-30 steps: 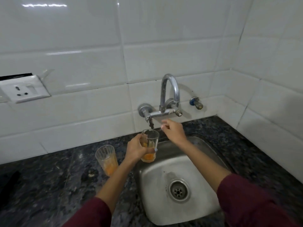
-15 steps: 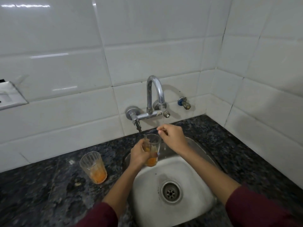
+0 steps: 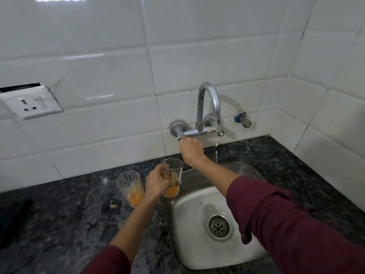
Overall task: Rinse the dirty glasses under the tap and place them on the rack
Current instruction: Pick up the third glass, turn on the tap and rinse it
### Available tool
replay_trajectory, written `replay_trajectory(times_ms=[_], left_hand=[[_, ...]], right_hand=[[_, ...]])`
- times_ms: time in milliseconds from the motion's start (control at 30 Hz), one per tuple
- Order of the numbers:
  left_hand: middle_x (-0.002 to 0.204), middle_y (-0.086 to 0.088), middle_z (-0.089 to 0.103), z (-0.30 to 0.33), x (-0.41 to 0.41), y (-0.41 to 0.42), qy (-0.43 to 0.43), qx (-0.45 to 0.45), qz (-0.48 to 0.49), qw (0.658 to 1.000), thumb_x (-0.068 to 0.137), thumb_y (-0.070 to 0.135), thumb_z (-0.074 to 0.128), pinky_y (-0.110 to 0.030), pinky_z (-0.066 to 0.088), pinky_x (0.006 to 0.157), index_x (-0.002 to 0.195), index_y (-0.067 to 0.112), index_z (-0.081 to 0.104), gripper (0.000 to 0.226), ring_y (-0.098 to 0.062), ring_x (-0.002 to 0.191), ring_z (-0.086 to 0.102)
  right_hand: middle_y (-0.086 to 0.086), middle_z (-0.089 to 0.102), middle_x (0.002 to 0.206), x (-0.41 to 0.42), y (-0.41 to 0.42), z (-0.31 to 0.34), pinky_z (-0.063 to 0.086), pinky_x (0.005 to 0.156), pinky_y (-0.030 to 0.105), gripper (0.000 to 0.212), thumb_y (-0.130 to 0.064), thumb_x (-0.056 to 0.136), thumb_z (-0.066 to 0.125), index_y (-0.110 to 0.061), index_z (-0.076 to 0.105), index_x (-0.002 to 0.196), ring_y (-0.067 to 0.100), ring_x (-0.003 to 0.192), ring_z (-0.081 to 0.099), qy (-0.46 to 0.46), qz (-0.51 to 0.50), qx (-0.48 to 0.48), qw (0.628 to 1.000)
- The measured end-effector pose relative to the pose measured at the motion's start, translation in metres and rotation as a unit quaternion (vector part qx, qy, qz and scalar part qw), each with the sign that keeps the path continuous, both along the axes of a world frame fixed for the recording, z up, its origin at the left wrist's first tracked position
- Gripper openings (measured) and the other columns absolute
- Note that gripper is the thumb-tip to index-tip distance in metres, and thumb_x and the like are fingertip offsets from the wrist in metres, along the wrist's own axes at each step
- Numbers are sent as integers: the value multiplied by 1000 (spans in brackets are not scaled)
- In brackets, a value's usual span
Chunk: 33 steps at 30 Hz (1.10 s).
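The left hand point(image 3: 156, 184) wraps its fingers around a clear ribbed glass point(image 3: 172, 179), pressed to its sides, and holds it upright over the sink's point(image 3: 197, 254) rear left corner; orange residue sits in the bottom of the glass and smears its wall. A second glass point(image 3: 130, 188), tapered and fluted the same way and also orange at the base, stands on the counter point(image 3: 59, 224) just beside the sink's left rim, close to the held one. The right hand point(image 3: 190, 150) reaches up to the left end of the tap point(image 3: 207, 109), fingers curled under the chrome crossbar at the left wall flange; what it grips is hidden, so I cannot tell whether it is closed on a handle. The tap is a polished metal gooseneck fixed to the wall, and a thin stream of water point(image 3: 216, 147) falls from its spout toward the rear rim of the sink, well to the right of the held glass. The sink is a small brushed steel basin with rounded corners and a round perforated drain point(image 3: 218, 227). The counter is dark speckled granite. Glossy white rectangular tiles point(image 3: 98, 66) cover the walls. Both arms wear maroon sleeves point(image 3: 286, 224).
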<state>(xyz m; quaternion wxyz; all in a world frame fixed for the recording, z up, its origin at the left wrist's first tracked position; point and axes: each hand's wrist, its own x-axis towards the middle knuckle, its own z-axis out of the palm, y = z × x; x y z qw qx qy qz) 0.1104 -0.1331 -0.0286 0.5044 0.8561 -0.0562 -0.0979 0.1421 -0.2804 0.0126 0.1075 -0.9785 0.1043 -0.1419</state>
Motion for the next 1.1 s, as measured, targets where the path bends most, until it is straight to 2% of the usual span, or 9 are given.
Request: replay_trajectory(times_ms=[100,267,400,533,667,833,900,1000,1100], left_hand=[[97,5,62,-4,0,-4,-7,3,-20,1000,56,20,91,-29,46,80,116,21,58,68,-15,92,58],[97,9,60,-8,-10,-26,-8,-12,-80,997,59,19,89,-23,41,73,112,26,57,63,-12,91,56],[97,8,65,-11,-19,-48,-51,-18,-155,986,57,19,85,-11,42,71,109,27,61,58,-8,88,59],[94,12,65,-11,-24,-69,-61,-41,-221,972,58,20,82,-11,45,76,107,30,60,54,-9,89,61],[110,-9,63,-21,-21,-76,70,-261,-108,957,46,18,91,-24,54,68,123,18,54,85,-19,93,64],[98,-10,69,-14,-26,-86,179,-510,-15,841,78,23,67,-36,58,69,109,17,51,36,-22,80,71],[87,-12,73,-10,-21,-83,203,-512,-2,835,87,27,61,-33,59,64,105,15,52,23,-22,69,72],[96,-18,68,-9,-10,-75,275,-454,-6,847,90,37,59,-30,60,56,114,10,56,36,-25,71,69],[106,-17,67,-10,-9,-76,330,-446,-14,832,90,43,57,-34,59,69,125,7,56,50,-26,85,66]], right_hand=[[22,62,110,-15,-1,3,46,73,39,45,-17,97,42,5,33,135,38,102,59,6,-4,28,1000],[12,66,111,-82,-11,-15,51,84,38,33,-22,97,41,-11,51,126,30,103,62,-33,57,90,994],[7,58,130,-124,-41,-29,37,107,39,37,-25,92,45,-14,54,127,21,126,47,-9,142,82,986],[5,68,106,-141,-65,-29,48,87,34,21,-26,89,55,-20,61,108,21,102,61,73,155,131,977],[6,74,88,-129,-73,-14,48,72,19,10,-13,86,61,-12,69,92,14,81,66,-42,59,308,949],[6,72,99,-115,-60,-4,52,85,26,19,-13,92,54,-10,66,107,15,94,67,-62,93,458,882],[2,69,106,-121,-62,-13,52,86,24,24,-11,93,52,-12,62,115,12,100,65,-27,171,406,897],[4,68,106,-126,-78,-25,48,78,23,24,-10,93,50,-13,60,114,8,92,62,16,242,200,949],[3,71,103,-117,-80,-22,51,80,26,21,-10,91,54,-17,64,108,10,92,65,18,214,238,947]])
